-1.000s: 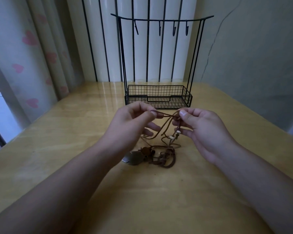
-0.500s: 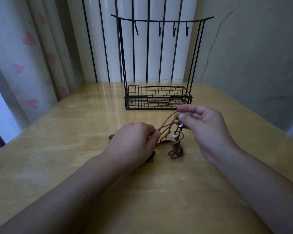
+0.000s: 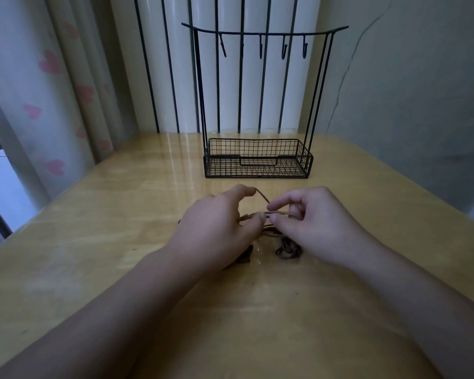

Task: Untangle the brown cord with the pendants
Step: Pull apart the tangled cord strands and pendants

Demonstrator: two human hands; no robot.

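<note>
Both hands pinching thin brown cord

Dim rm, daylight from window at left, glare streaks on table, wide-angle bending at edges.

Glossy wooden table with black wire rack and tangled brown cord.

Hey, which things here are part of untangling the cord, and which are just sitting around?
Part of the job:
- brown cord, pinched by both hands
- left hand
- right hand
- dark knotted bundle resting on the table

Just sitting around:
- black wire rack with hooks
- wooden table
- heart-print curtain
</note>
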